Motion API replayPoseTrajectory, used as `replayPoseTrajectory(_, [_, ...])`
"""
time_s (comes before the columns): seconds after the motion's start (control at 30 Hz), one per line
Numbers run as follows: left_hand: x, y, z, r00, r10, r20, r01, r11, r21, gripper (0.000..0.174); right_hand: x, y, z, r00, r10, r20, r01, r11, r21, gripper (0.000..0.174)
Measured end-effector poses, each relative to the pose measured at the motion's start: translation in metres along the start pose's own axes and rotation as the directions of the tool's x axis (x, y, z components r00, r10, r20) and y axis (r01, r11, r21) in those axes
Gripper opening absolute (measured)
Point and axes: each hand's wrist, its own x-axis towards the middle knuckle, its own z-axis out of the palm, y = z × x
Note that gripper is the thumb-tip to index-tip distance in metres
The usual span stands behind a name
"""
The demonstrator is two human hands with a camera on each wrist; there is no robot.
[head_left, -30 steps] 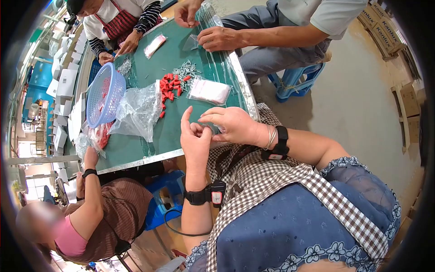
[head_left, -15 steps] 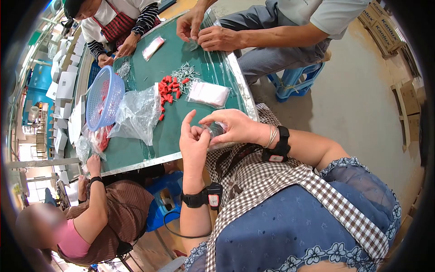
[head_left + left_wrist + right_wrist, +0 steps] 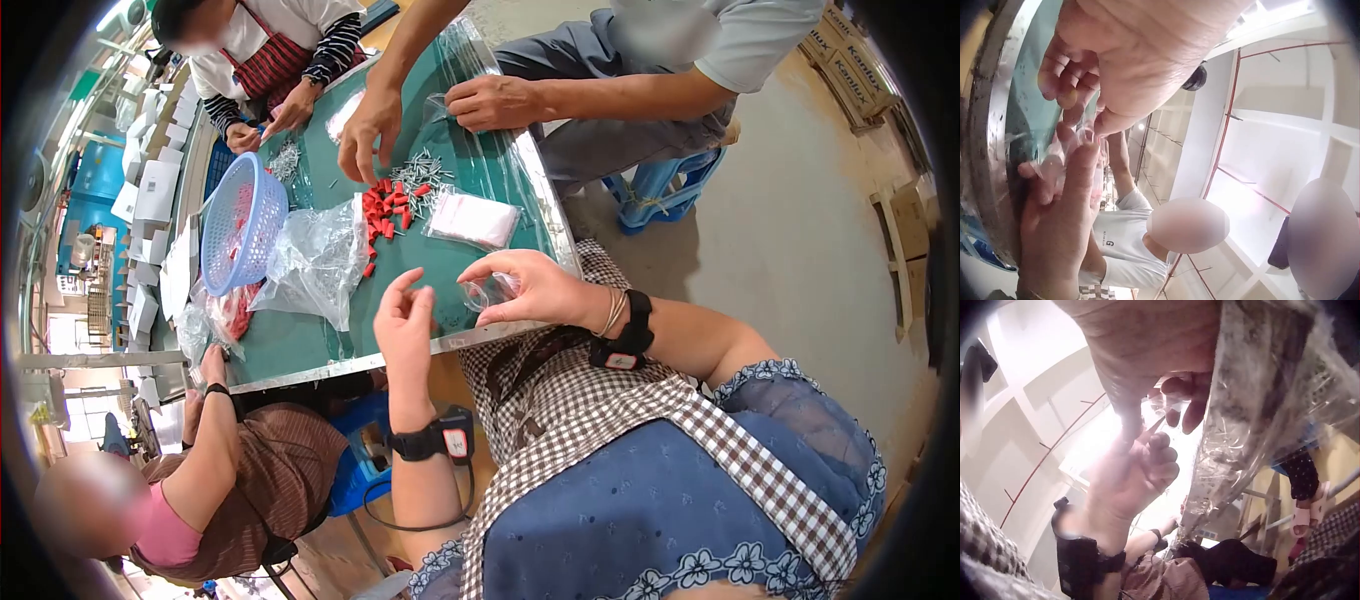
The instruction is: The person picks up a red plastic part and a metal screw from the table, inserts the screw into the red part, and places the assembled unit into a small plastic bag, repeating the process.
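Observation:
In the head view my right hand [image 3: 540,290] pinches a small clear plastic bag [image 3: 485,292] between thumb and fingers, above the front edge of the green table. Something pinkish shows through the bag. My left hand [image 3: 403,335] is just left of it, a gap between the two, its fingers loosely bent and nothing visible in them. The left wrist view has the bag [image 3: 1054,165] close below my left fingertips. Beyond my hands lie a packet of pinkish-white bags [image 3: 474,219], a heap of red caps [image 3: 385,210] and a pile of grey screws [image 3: 425,172].
A large clear bag [image 3: 312,255] and a blue basket [image 3: 240,225] stand on the green table [image 3: 330,350] to the left. Across it, another person's hand [image 3: 370,135] reaches over the red caps. Two more people work at the far end and left side.
My left hand has drawn left, away from my right hand, which keeps the plastic bag. The person opposite has stretched one hand over to the red caps.

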Motion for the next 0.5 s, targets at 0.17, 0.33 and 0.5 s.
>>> replayPoseTrajectory(0.17, [0.062,-0.023,-0.031,0.943,0.329,-0.053,-0.224,0.744,0.630,0.024,0.000,0.001,0.000,1.000,0.021,0.010,-0.022,0.997,0.069,0.053])
replayPoseTrajectory(0.33, [0.097,-0.012,-0.014,0.889,0.457,0.018,-0.204,0.362,0.910,0.023,-0.001,0.000,-0.001,0.999,-0.038,0.003,0.038,0.999,0.011,0.051])
replayPoseTrajectory(0.5, [0.109,-0.017,-0.009,0.888,0.456,0.066,-0.159,0.169,0.973,0.013,0.000,-0.004,-0.003,0.999,0.007,0.036,-0.007,1.000,0.016,0.051])
